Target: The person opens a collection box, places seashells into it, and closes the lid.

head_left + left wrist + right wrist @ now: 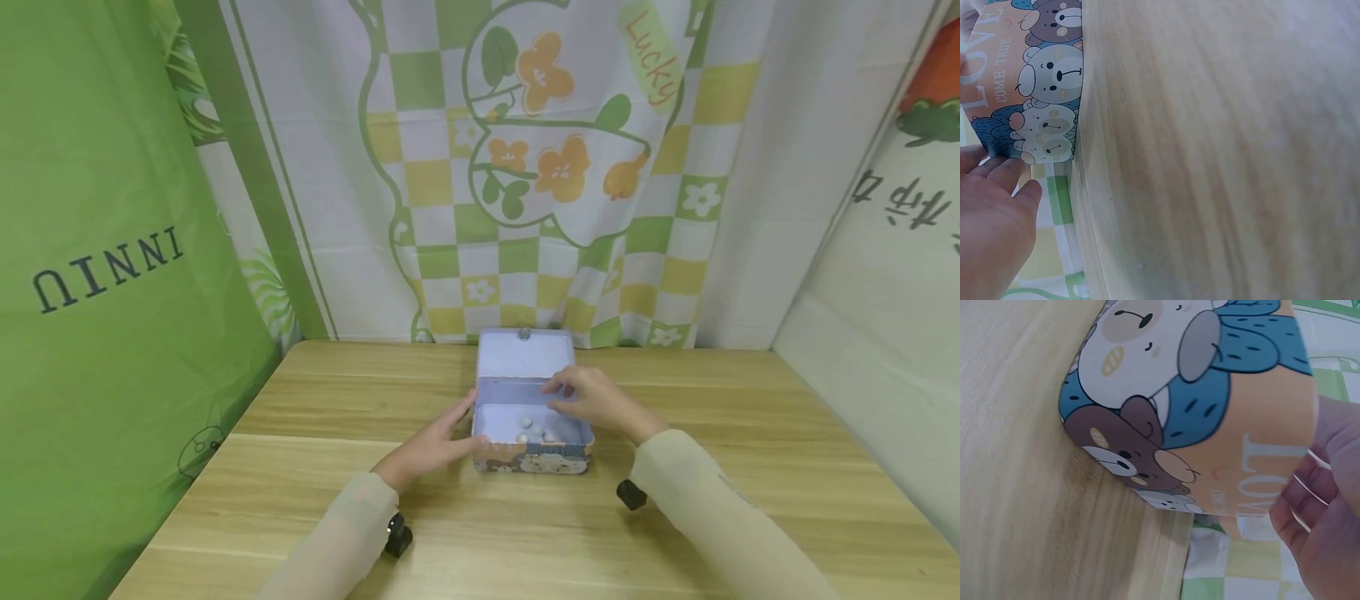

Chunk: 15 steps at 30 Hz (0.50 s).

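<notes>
A metal tin box (532,457) with cartoon bears on its sides stands on the table with its hinged lid (525,354) raised at the back. Several small pale round pieces (527,423) lie inside it. My left hand (431,450) rests against the box's left side, fingers extended along it and thumb at the front corner. The left wrist view shows those fingertips at the bear-printed wall (1054,75). My right hand (603,402) reaches over the right rim, with thumb and fingers apart inside the box. In the right wrist view, part of its fingers (1297,519) is hidden behind the box wall.
The wooden table (315,392) ends against a patterned curtain (480,250) right behind the box. A green cloth (112,375) hangs at the left, and a pale cloth (885,292) at the right. A dark wrist camera (632,494) sits under the right cuff.
</notes>
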Motion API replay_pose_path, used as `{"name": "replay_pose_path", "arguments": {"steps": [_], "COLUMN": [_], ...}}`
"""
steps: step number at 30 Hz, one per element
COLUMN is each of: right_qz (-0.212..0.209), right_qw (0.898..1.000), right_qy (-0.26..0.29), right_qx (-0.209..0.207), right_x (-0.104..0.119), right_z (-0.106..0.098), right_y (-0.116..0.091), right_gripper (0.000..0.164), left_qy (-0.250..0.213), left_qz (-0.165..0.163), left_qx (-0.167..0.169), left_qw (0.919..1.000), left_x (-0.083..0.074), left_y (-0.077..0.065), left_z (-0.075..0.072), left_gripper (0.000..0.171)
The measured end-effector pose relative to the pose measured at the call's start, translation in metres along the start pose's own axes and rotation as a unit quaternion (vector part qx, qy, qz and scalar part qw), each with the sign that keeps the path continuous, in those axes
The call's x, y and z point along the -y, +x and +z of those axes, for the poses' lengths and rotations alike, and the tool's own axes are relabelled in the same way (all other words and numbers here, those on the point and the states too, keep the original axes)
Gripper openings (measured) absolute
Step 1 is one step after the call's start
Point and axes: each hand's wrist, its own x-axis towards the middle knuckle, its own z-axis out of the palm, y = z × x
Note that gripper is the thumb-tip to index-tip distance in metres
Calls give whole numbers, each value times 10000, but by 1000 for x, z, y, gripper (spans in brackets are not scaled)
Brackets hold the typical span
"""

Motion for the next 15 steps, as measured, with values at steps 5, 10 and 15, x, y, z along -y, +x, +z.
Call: {"name": "replay_pose_path", "arguments": {"steps": [5,10,15], "right_qz": [-89,-55,-44], "right_qw": [9999,10000,9999], "right_qy": [-44,9,54], "right_qx": [-57,-67,-114], "right_x": [2,4,5], "right_z": [-6,-16,-28], "right_y": [-6,-16,-30], "right_gripper": [18,19,17], "left_qy": [-10,-16,8], "left_qz": [-34,-40,-50], "left_qx": [-14,-30,-37], "left_qw": [10000,10000,10000], "left_x": [0,1,2], "left_y": [-1,-1,0], "left_z": [0,0,0], "left_gripper": [88,89,90]}}
